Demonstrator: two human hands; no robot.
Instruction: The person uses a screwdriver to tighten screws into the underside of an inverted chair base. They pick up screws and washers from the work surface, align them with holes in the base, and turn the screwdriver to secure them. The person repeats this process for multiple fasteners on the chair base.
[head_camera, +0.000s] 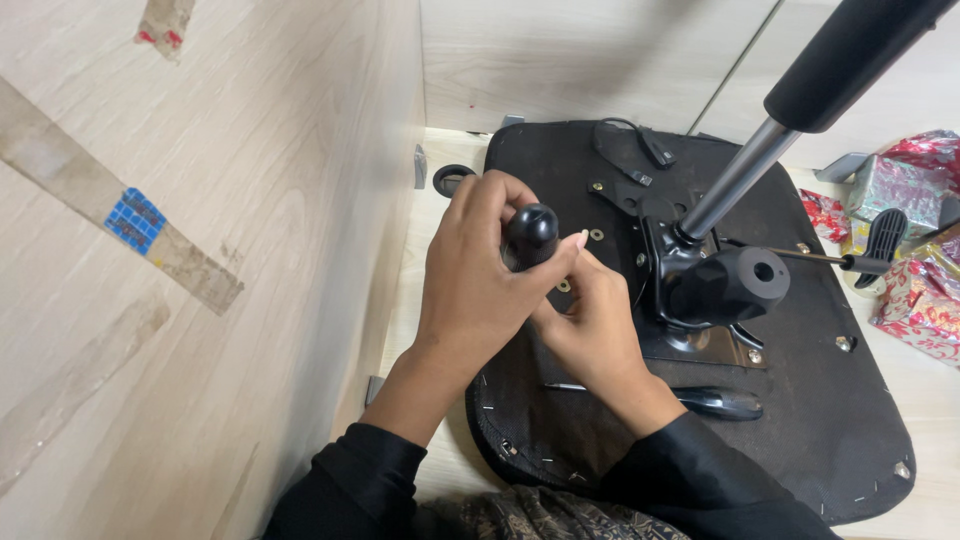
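Black and glossy, the rounded handle of a screwdriver (531, 235) sits inside the curled fingers (520, 195) of the left hand (478, 270), which wrap it from the left and over the top so the palm can bear down on its end. The right hand (590, 325) comes in from below and right, fingertips (582, 240) pinched narrowly at the tool lower down, apparently steadying the shank, though the shank and tip are hidden behind both hands. Judging by the handle end facing the camera, the tool's long axis stands nearly upright, butt toward the viewer and tip pointing down into the upturned seat underside (830, 420), near the middle of its left half; this suits pressing straight onto a fastener. A washer-ringed hole (597, 235) lies just beside the fingertips. Right of the hands, the metal mechanism plate (700, 345) is fixed near the seat's centre, carrying a black knob (735, 285) and the gas-lift column (745, 170), which leans up toward the upper right corner. A thin lever with a paddle grip (882, 240) reaches toward the seat's right edge. A second tool with a dark handle (715, 402) lies flat near the front edge, parallel to it, within easy reach of the right wrist. Crinkled red and silver wrapping (920, 260) lies beyond the right edge; a pale wooden panel (200, 260) stands along the left.
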